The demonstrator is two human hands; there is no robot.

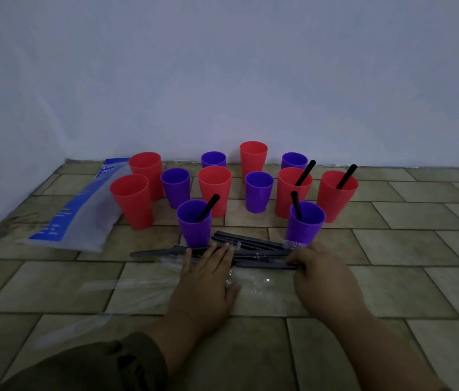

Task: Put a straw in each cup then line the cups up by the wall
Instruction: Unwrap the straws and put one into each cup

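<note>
Black plastic straws (253, 248) lie in a loose heap on the tiled floor (409, 280), just in front of the cups (214, 190) and partly on their crinkled clear wrapper (253, 286). My left hand (208, 277) lies flat with its fingers straight, pressing on the heap. My right hand (323, 273) has its fingers curled at the heap's right-hand ends, pinching what looks like one straw. I judge the straws light, stiff and smooth, likely to roll and skid on the film, so best taken near one end between thumb and fingertips. Four cups hold a straw already; eight hold none. Such light cups would tip easily, so each straw should go in gently. The cups stand clustered near the wall (222, 66), not yet in a line.
</note>
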